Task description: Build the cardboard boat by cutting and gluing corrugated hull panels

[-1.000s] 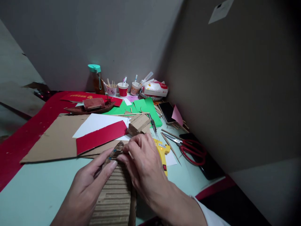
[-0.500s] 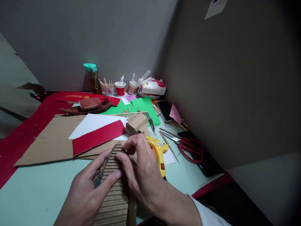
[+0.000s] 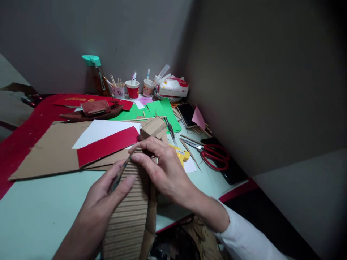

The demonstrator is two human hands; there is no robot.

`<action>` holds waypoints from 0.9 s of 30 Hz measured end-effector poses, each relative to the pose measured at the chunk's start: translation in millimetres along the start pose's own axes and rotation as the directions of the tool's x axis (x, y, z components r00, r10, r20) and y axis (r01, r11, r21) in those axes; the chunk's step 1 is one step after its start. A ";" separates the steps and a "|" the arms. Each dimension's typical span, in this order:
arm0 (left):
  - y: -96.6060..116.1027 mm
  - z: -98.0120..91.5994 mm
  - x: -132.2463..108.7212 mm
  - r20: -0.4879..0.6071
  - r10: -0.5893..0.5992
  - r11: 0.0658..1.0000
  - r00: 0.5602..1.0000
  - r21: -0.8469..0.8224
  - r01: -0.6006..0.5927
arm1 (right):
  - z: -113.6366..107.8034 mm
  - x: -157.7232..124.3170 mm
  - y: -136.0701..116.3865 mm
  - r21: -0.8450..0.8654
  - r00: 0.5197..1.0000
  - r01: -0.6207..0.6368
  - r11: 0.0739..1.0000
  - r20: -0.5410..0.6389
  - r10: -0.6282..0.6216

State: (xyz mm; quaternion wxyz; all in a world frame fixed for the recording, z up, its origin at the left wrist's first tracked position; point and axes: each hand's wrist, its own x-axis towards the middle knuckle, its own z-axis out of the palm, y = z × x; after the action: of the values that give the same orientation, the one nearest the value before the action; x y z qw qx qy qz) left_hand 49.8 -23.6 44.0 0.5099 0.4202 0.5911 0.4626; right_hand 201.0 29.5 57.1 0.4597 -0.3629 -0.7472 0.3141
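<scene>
A ribbed corrugated cardboard piece (image 3: 130, 216), long and tapering to a point, stands in front of me. My left hand (image 3: 105, 193) grips its left edge, thumb pressed on the ribbed face, fingers pinching a thin strip along that edge. My right hand (image 3: 159, 168) is closed near the pointed top, fingertips pinching the tip of the strip against the cardboard. Just beyond my right hand a yellow glue gun (image 3: 181, 154) lies mostly hidden.
Red-handled scissors (image 3: 214, 156) lie to the right on a black phone. A red card strip (image 3: 107, 146), white paper and a large brown cardboard sheet (image 3: 46, 151) lie ahead. Farther back are a cardboard block (image 3: 153, 127), green paper, a model boat (image 3: 92, 111), cups and a bottle.
The view has tilted down and the hands sit higher on the cardboard. My right hand's fingers slid up to the pointed top; the left hand shifted down along the left edge.
</scene>
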 end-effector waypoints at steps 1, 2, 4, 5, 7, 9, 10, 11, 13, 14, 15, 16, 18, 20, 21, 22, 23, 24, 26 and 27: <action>1.7 0.6 -1.7 0.037 -0.083 0.994 0.996 -0.071 0.086 | -0.6 0.6 0.7 -0.002 1.000 -0.002 1.000 -0.009 0.002; 2.2 0.7 -2.6 0.077 -0.142 0.980 0.987 -0.128 0.151 | -1.0 1.1 1.4 -0.005 1.000 -0.002 1.000 -0.016 0.002; 0.1 0.4 -1.7 0.112 -0.130 0.978 0.985 -0.149 0.146 | -0.9 2.2 2.8 -0.010 0.999 0.003 1.000 -0.036 -0.003; -1.8 0.2 -0.4 0.106 -0.085 0.987 0.991 -0.128 0.098 | -0.4 2.8 3.4 -0.011 0.999 0.006 1.000 -0.048 -0.006; -5.4 0.9 2.2 0.070 -0.012 0.997 0.997 -0.077 0.018 | 0.8 4.3 4.3 -0.008 0.998 0.005 1.000 -0.070 -0.006; -6.5 3.1 3.4 0.041 0.026 0.999 0.999 -0.045 -0.024 | 1.5 5.7 4.3 0.005 0.997 -0.004 1.000 -0.081 0.004; -5.9 4.7 3.4 0.039 0.039 0.998 0.999 -0.046 -0.037 | 1.4 5.8 3.8 0.015 0.997 -0.007 1.000 -0.083 0.009; -4.9 6.3 3.2 0.036 0.051 0.997 0.998 -0.054 -0.049 | 1.1 5.3 2.7 0.025 0.996 -0.016 1.000 -0.083 0.018; -2.5 9.0 3.0 0.027 0.054 0.995 0.998 -0.089 -0.051 | 0.3 1.3 -1.0 0.032 0.994 -0.074 0.997 -0.075 0.076; -1.6 9.8 3.2 0.016 0.046 0.992 0.999 -0.114 -0.044 | 0.2 -2.5 -3.6 0.024 0.991 -0.121 0.992 -0.062 0.123; -1.0 10.2 3.7 0.000 0.039 0.989 0.999 -0.140 -0.039 | 0.3 -7.4 -6.5 0.007 0.983 -0.176 0.984 -0.046 0.176; -0.6 10.3 4.3 -0.025 0.039 0.986 0.999 -0.164 -0.042 | 0.9 -13.1 -9.3 -0.014 0.973 -0.230 0.973 -0.025 0.230; -0.1 10.3 6.0 -0.090 0.044 0.978 0.995 -0.200 -0.061 | 3.5 -25.6 -13.6 -0.048 0.956 -0.290 0.956 0.029 0.292; 0.7 11.2 7.5 -0.149 0.061 0.970 0.987 -0.224 -0.093 | 7.8 -36.5 -14.6 -0.061 0.954 -0.283 0.957 0.085 0.287; 1.4 12.2 8.2 -0.165 0.064 0.965 0.984 -0.240 -0.103 | 10.3 -40.6 -13.9 -0.059 0.956 -0.268 0.962 0.104 0.273; 2.1 13.6 8.7 -0.175 0.065 0.959 0.982 -0.261 -0.110 | 12.9 -43.5 -12.6 -0.052 0.960 -0.250 0.967 0.119 0.255; 2.7 15.2 9.1 -0.177 0.067 0.952 0.982 -0.284 -0.116 | 15.3 -45.5 -11.0 -0.043 0.963 -0.236 0.971 0.126 0.239; 3.2 16.8 9.5 -0.178 0.071 0.943 0.981 -0.308 -0.124 | 17.5 -46.8 -9.5 -0.030 0.965 -0.227 0.973 0.128 0.229; 3.6 19.7 10.0 -0.183 0.068 0.929 0.981 -0.347 -0.129 | 20.9 -48.0 -7.5 -0.003 0.967 -0.222 0.975 0.127 0.220; 3.4 20.6 10.2 -0.191 0.064 0.924 0.979 -0.358 -0.131 | 22.0 -48.4 -7.2 0.005 0.968 -0.218 0.976 0.125 0.216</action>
State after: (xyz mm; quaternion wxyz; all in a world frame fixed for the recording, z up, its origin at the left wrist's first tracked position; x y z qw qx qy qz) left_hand 69.0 -10.6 44.0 0.5017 0.3034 0.5147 0.6256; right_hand 194.2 -17.6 32.3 0.3787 -0.4180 -0.7272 0.3912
